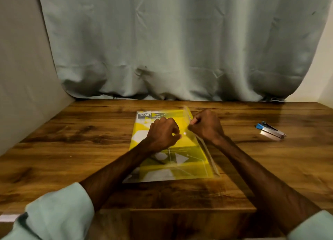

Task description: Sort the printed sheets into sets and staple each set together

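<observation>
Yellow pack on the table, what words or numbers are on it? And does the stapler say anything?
"3800": white digits on the dark label at the far left corner of the yellow pack.
Small print beside and below that label: too blurred to read.
Stapler: no readable text.

One yellow paper pack (182,147), middle of desk (72,140); one stapler (271,129) near right edge; two hands: left hand (162,133), right hand (207,127).

Both hands on yellow paper pack (180,146): left hand (163,134) curled atop, right hand (207,126) apparently pinching wrapper edge.
</observation>
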{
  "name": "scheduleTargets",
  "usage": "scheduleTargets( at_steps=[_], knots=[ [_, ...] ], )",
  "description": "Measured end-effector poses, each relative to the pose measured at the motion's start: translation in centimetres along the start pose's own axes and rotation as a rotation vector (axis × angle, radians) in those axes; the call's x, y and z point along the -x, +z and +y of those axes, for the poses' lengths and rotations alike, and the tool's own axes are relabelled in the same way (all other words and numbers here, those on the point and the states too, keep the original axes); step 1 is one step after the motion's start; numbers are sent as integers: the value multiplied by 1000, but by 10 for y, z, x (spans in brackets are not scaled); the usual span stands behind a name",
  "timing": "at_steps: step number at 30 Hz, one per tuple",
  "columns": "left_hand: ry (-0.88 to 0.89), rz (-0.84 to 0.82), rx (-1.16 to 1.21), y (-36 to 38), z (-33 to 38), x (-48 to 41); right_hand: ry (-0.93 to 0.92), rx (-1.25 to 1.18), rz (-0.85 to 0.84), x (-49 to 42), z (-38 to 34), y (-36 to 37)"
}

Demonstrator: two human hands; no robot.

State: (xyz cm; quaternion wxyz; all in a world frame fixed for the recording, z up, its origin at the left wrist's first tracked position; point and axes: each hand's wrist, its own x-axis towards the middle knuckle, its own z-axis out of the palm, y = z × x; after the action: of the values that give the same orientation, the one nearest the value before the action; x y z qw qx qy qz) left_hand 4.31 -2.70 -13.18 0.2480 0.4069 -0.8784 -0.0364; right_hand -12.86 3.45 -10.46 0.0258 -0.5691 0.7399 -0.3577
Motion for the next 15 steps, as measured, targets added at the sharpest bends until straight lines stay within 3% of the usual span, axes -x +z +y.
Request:
scheduleTargets(
  at_steps=[10, 15],
  knots=[
    [223, 81, -96, 12, -22, 0, -102, 197, -41, 11, -3, 30],
    [256, 109, -100, 14, -21, 5, -50, 123, -24, 9, 2, 28]
  ],
)
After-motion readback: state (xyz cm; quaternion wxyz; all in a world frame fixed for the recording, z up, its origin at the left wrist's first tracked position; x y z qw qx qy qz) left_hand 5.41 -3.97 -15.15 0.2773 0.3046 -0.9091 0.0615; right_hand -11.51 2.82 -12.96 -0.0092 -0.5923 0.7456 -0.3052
